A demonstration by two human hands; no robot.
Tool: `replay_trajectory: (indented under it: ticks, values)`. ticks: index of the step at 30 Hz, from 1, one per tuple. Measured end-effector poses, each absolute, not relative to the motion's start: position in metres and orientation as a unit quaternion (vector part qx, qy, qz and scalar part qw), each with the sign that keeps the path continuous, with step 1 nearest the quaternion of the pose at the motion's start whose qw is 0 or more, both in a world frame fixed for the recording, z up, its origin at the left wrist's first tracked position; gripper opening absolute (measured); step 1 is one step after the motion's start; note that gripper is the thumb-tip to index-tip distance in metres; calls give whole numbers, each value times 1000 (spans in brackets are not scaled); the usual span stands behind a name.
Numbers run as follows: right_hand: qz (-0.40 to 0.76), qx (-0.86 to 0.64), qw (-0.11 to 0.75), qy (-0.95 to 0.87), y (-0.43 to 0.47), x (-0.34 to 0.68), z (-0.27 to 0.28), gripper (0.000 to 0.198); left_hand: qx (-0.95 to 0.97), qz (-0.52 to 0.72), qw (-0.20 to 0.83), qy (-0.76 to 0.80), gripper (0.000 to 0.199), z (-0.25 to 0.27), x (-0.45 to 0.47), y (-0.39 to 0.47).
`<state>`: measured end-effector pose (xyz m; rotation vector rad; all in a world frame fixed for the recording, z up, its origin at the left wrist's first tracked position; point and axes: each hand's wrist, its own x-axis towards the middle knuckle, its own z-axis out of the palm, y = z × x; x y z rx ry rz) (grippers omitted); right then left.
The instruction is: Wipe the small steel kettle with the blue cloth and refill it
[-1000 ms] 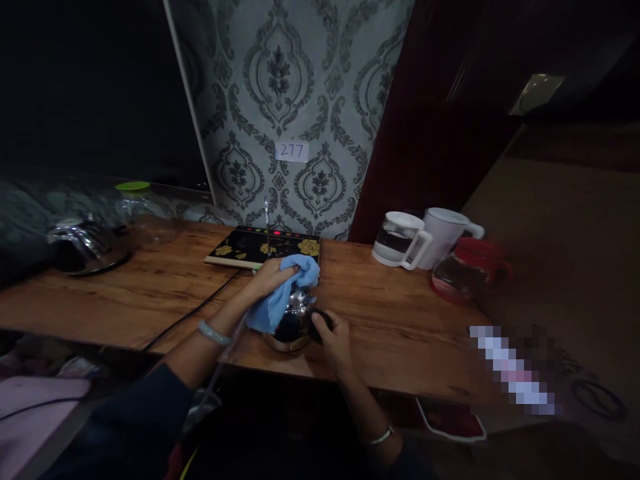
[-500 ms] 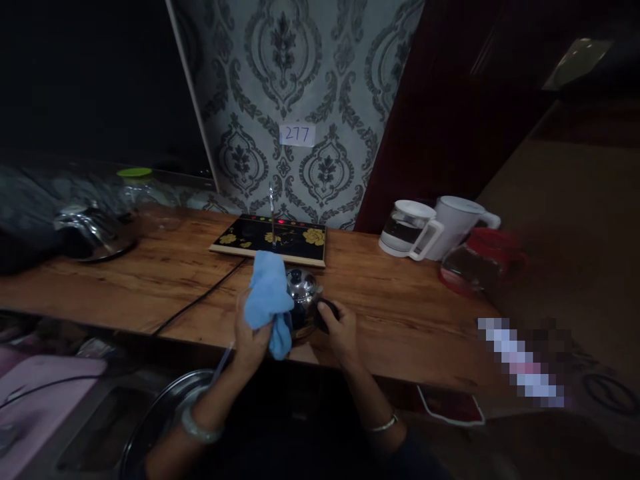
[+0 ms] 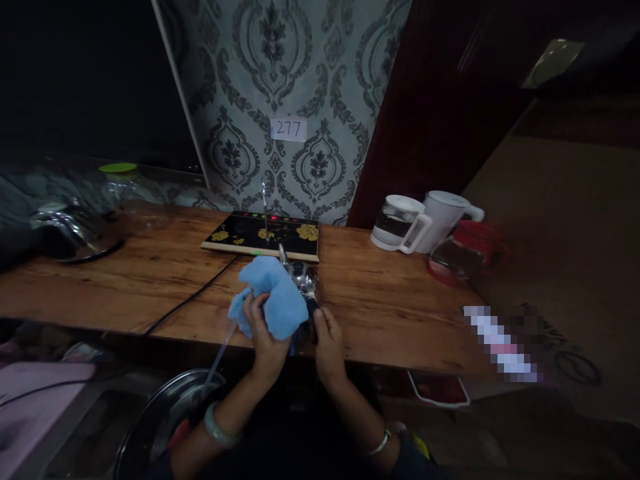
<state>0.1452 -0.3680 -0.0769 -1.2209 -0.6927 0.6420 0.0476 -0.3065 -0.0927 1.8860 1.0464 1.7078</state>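
Table of wood bears a small steel kettle at its near edge. Left hand presses a bunched blue cloth against the kettle's side. Right hand is clamped around its dark handle.

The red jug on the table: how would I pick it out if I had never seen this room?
Follow the long wooden table to its right end, where three jugs stand together by the dark red wall. The red jug is the nearest to the table's edge. Its lid and handle are red and its body is clear glass, while the two jugs behind it are white.
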Motion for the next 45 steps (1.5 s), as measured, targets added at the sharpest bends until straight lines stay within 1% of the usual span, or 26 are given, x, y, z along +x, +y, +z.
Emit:
replay_trajectory:
  ticks: [4,7,9,11,13,15,16,17,18,19,20,21,22,23,24,25,26,28,29,30,32,34,36,38,41,45]
  values:
    - [305,-538,715,-326,-370,138,-75,39,724,593,128,328,43,-97,52,-299]
    - [296,-554,702,-337,-369,140,-77,40,767,549,96,318,39,-111,41,-304]
    - [297,-564,683,-356,-370,146,-78,40,790,505,121,325,38,-114,27,-310]
    - [297,-569,668,-377,-374,153,-77,38,807,476,159,311,31,-109,10,-316]
    - [282,-574,666,-385,-384,160,-71,35,807,483,191,281,23,-96,-6,-322]
    - [266,-565,675,-393,-398,163,-62,36,786,519,205,265,30,-78,-16,-329]
    - [266,-550,679,-407,-406,163,-56,41,777,534,210,259,34,-67,-18,-332]
    - [272,-526,681,-431,-414,162,-51,50,772,544,218,244,40,-56,-16,-336]
    - [278,-499,680,-459,-422,161,-47,63,773,546,229,225,43,-45,-12,-340]
    - [278,-478,677,-485,-430,160,-43,78,790,518,259,199,47,-33,-6,-344]
    - [265,-470,681,-495,-437,160,-40,87,812,475,292,171,50,-22,2,-347]
    - [246,-477,688,-489,-442,162,-38,91,835,423,325,134,55,-12,11,-350]
    - [222,-496,698,-467,-447,166,-37,88,854,371,354,89,59,-3,20,-352]
    - [195,-521,710,-432,-451,172,-36,81,865,334,371,55,62,4,28,-353]
    - [169,-548,720,-392,-454,179,-36,73,868,321,377,34,62,9,35,-354]
    - [144,-573,724,-357,-457,188,-35,67,866,331,373,35,57,11,40,-353]
    - [115,-595,724,-329,-458,197,-34,64,858,361,361,57,48,10,43,-352]
    - [60,-629,711,-308,-456,214,-33,63,821,440,332,145,22,0,45,-349]
    - [40,-640,698,-319,-452,219,-32,63,797,469,325,198,14,-8,44,-347]
    - [26,-647,681,-342,-445,223,-32,63,772,487,327,246,13,-18,43,-345]
    - [12,-649,642,-409,-425,225,-35,62,722,488,371,322,16,-36,40,-342]
    - [8,-645,599,-476,-398,222,-41,61,670,463,452,364,23,-49,40,-342]
    - [14,-636,551,-539,-372,217,-50,58,627,425,537,371,33,-55,42,-342]
    - [9,-632,528,-566,-355,216,-60,50,603,401,585,365,36,-56,47,-343]
    - [-14,-669,479,-568,-352,224,-74,49,603,396,587,369,35,-55,55,-343]
    - [10,-716,378,-587,-372,247,-87,42,616,382,587,361,33,-53,61,-342]
